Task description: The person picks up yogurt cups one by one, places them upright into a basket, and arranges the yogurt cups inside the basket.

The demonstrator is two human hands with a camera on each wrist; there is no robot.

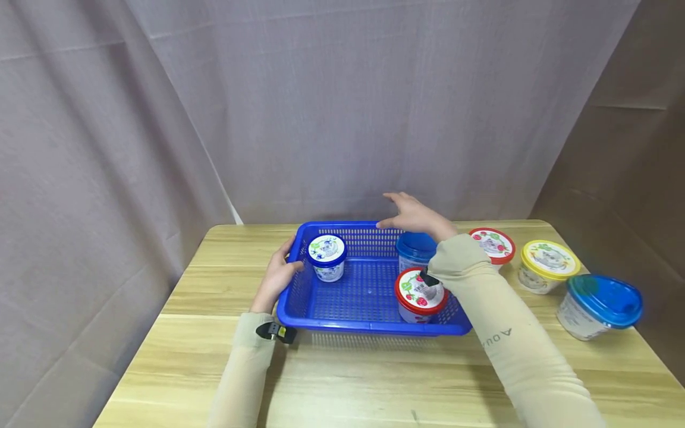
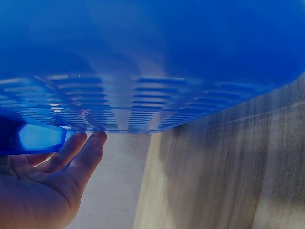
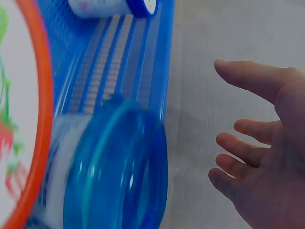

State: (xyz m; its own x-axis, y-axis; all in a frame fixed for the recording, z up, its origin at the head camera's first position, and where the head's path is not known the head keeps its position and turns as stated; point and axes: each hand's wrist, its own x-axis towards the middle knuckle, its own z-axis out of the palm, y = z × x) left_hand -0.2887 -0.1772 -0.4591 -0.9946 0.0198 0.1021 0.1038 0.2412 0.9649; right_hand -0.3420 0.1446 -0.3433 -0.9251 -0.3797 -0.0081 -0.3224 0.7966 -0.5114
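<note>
A blue plastic basket (image 1: 369, 326) sits on the table, with my left hand (image 1: 277, 276) gripping its left rim, thumb over the edge. In the left wrist view, the left fingers (image 2: 88, 157) lie against the basket's outer side. Inside, a tub with a dark blue rim (image 1: 327, 255) stands at the left. A tub with a clear blue lid (image 1: 414, 246) is at the back right, and a red-rimmed tub (image 1: 420, 291) with strawberry print is in front of it. My right hand (image 1: 412, 215) hovers over the back right rim, fingers spread, holding nothing.
Right of the basket stand another red-rimmed tub (image 1: 493, 244), partly behind the right sleeve, a yellow-rimmed tub (image 1: 548, 264) and a tub with a clear blue lid (image 1: 599, 306) near the table's right edge. A grey curtain (image 1: 342, 119) hangs behind the wooden table (image 1: 342, 386).
</note>
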